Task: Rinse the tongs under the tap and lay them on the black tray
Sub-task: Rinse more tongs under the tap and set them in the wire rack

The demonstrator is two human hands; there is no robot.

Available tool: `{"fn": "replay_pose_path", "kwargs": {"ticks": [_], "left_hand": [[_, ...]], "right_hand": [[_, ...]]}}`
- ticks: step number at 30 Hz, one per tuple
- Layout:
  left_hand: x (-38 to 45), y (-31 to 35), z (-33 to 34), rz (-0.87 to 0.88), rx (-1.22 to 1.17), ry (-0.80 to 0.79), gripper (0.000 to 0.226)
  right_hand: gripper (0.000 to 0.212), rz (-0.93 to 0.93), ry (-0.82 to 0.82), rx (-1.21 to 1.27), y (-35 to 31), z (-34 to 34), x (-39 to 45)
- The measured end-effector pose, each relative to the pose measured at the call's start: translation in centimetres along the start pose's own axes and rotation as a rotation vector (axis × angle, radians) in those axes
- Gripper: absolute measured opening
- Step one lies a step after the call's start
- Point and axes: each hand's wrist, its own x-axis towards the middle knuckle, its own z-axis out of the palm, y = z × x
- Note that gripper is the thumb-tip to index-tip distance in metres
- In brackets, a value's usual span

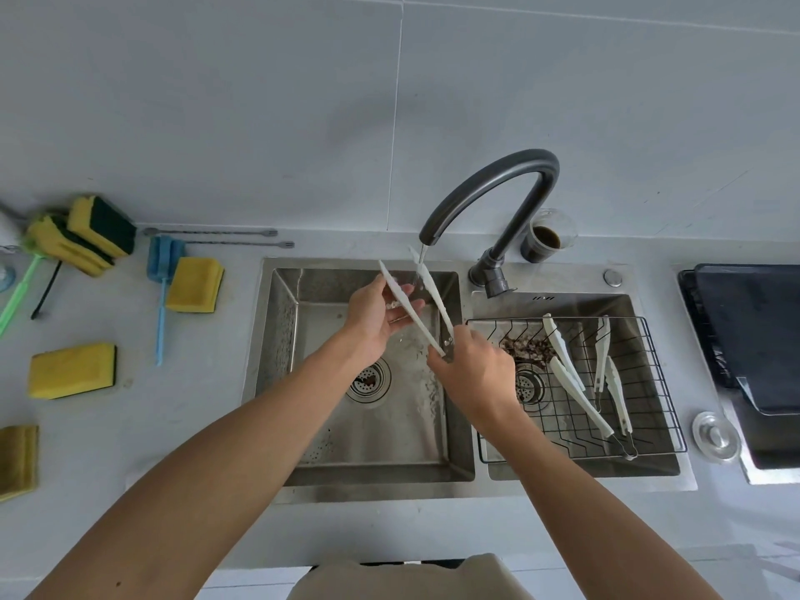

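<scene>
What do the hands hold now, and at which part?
The right hand grips the white tongs at the hinge end. The left hand lays its fingers against one arm, near its middle.

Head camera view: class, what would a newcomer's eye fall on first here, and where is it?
Two bare hands over the left sink basin: the right hand grips the hinge end of white tongs, spread open under the dark curved tap, while the left hand touches one arm. More white tongs lie in the wire rack in the right basin, and yellow sponges dot the counter at left.
</scene>
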Motion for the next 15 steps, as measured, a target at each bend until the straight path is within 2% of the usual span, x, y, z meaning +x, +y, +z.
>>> {"fn": "replay_pose_path", "kwargs": {"ticks": [3, 6, 11, 15], "left_hand": [[0.0, -0.4, -0.4, -0.030, -0.012, -0.016, 0.044], [0.1, -0.4, -0.4, -0.058, -0.038, -0.036, 0.047], [-0.2, -0.1, 0.3, -0.061, -0.047, -0.082, 0.051], [-0.3, 0.2, 0.8, -0.045, -0.044, -0.093, 0.050]], "right_hand": [[0.030, -0.103, 0.121, -0.169, 0.0, 1.1, -0.3], [0.029, -0.110, 0.220, -0.253, 0.2, 1.9, -0.5], [0.037, -0.143, 0.341, -0.307, 0.5, 1.5, -0.6], [0.040, -0.160, 0.355, -0.257, 0.9, 1.3, -0.5]]}}
